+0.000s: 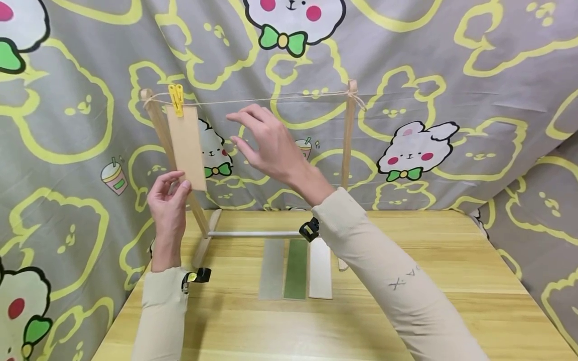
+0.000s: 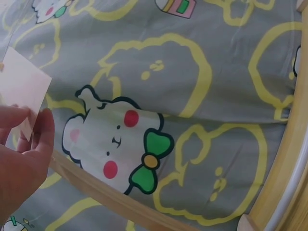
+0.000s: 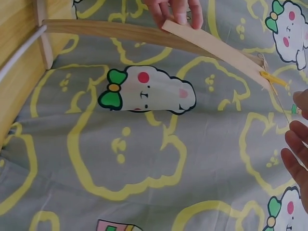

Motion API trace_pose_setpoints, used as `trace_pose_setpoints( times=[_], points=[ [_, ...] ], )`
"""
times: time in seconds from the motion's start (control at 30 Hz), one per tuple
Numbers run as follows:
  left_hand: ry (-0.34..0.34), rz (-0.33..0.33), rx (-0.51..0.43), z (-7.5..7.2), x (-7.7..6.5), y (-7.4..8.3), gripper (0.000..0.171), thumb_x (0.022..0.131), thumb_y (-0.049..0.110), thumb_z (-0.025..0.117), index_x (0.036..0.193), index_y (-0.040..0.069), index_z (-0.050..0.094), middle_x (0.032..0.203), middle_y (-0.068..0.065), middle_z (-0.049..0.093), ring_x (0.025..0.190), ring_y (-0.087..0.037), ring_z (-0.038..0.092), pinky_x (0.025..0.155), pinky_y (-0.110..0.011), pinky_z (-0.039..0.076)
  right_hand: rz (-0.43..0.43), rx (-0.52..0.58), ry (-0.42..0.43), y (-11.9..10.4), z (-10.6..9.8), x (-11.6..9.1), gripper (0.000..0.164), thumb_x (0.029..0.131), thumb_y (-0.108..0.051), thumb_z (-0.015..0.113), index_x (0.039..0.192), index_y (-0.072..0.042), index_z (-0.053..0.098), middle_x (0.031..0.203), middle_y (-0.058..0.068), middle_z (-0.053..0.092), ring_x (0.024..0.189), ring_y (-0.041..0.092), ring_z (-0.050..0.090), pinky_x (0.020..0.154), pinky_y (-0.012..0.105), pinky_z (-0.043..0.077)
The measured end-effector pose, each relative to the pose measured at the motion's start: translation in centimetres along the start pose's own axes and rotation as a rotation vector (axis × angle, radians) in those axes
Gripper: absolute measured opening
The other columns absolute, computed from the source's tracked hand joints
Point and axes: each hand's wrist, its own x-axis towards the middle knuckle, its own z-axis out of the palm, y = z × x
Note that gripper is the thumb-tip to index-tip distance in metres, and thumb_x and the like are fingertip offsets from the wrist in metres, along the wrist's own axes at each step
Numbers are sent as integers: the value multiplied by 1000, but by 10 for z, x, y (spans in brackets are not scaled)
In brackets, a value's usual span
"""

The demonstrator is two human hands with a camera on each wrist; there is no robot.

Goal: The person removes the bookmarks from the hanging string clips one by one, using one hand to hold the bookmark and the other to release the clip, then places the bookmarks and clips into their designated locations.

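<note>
A beige rectangular card (image 1: 187, 150) hangs from a string (image 1: 271, 100), held at its top by a yellow clothespin (image 1: 176, 100). My left hand (image 1: 169, 205) pinches the card's lower left corner between thumb and fingers; the left wrist view also has this card (image 2: 24, 79) in that grip. To the right of the card, my right hand (image 1: 266, 143) is in the air just below the string, its fingers loosely bent and apart from card and clothespin. In the right wrist view its fingers (image 3: 296, 144) appear at the right edge, with nothing between them.
The string is tied between a left wooden post (image 1: 159, 125) and a right wooden post (image 1: 348, 135). A white rod (image 1: 253, 233) runs low between them. On the wooden table (image 1: 253, 331) lie a grey card (image 1: 271, 271), a green card (image 1: 295, 271) and a white card (image 1: 320, 276). Behind hangs a patterned curtain (image 1: 406, 45).
</note>
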Motion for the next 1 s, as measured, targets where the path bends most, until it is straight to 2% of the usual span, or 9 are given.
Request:
trace_pose_setpoints(
  times=[0.33, 0.57, 0.83, 1.0],
  points=[
    [8, 8, 2, 5, 2, 7, 25, 82, -29, 63, 105, -18, 66, 98, -17, 60, 72, -18, 61, 67, -23, 60, -18, -42, -17, -3, 2, 26, 35, 101, -20, 67, 131, -3, 67, 125, 8, 63, 119, 22, 56, 107, 21, 41],
    [35, 16, 17, 1, 0, 9, 25, 82, -29, 63, 102, -16, 69, 100, -18, 61, 74, -19, 64, 68, -23, 61, -21, -69, -41, -8, 3, 44, 36, 101, -22, 66, 133, -5, 65, 125, 7, 62, 115, 22, 54, 103, 22, 42],
    [27, 31, 1, 1, -2, 11, 24, 82, -28, 65, 101, -15, 69, 102, -21, 61, 77, -21, 66, 68, -24, 61, 42, -96, -104, -15, 2, 67, 39, 103, -26, 63, 137, -7, 62, 133, 4, 61, 126, 15, 52, 105, 13, 36],
    [23, 26, 14, 4, -2, 11, 24, 82, -29, 64, 103, -17, 68, 102, -20, 61, 78, -21, 65, 69, -24, 61, 126, -85, -126, -19, 3, 80, 42, 103, -27, 63, 141, -9, 60, 137, 3, 59, 128, 11, 52, 104, 11, 36]
  ],
)
